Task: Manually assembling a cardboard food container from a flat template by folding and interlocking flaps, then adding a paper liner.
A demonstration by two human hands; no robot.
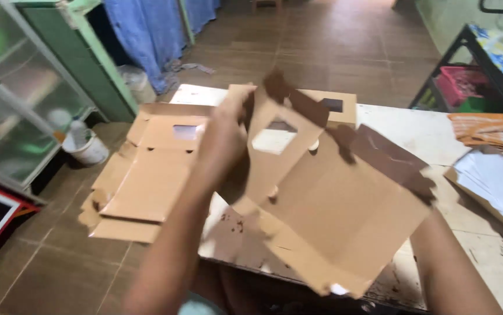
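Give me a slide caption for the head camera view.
Both hands fold a flat cardboard box blank with a window over a white table.

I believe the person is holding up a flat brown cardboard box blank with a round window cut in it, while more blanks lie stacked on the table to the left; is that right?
Not quite: the head view shows the window in the held blank is rectangular, not round. The hands do hold it up, and more blanks lie stacked on the table to the left.

Looks like a small home workshop for folding boxes: stacked flat cardboard box blanks (146, 175) left of the gripping hand, a worn white worktable (490, 256) beneath, brown tiled floor (333, 46) beyond, blue curtain (140, 35) and glass-fronted cabinet (24, 111) further left.
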